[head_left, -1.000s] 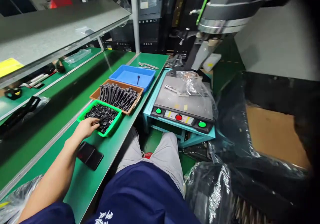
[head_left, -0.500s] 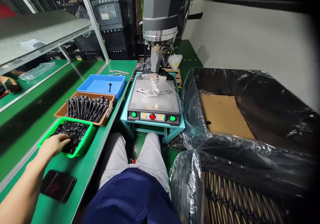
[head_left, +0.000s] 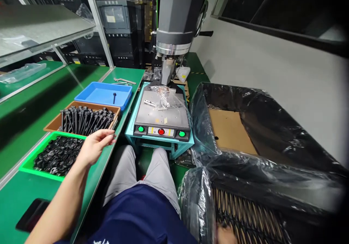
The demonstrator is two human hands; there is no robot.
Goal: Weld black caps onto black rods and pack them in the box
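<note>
My left hand [head_left: 96, 145] is raised over the table edge, just right of the green tray [head_left: 25, 164]. Thumb and fingers are pinched together; whatever is between them is too small to make out. Small black ring-like parts [head_left: 58, 155] fill that tray. Behind it, an orange-brown tray [head_left: 51, 123] holds many black bolt-like rods [head_left: 84, 118]. At the bottom edge, my right hand [head_left: 225, 234] is blurred and partly cut off beside black rods [head_left: 245, 211] laid in rows in a lined box. Its fingers cannot be made out.
A blue tray [head_left: 94, 91] with one black rod stands farther back, near a wrench [head_left: 124, 80]. Ahead is a press machine [head_left: 174, 29] above a plate with green and red buttons. A dark phone-like slab [head_left: 32, 215] lies front left. A plastic-lined bin [head_left: 201, 127] stands right.
My left hand has left the black parts in the green tray and moved right, fingers pinched. My right hand has come into view at the bottom. The view has turned slightly right.
</note>
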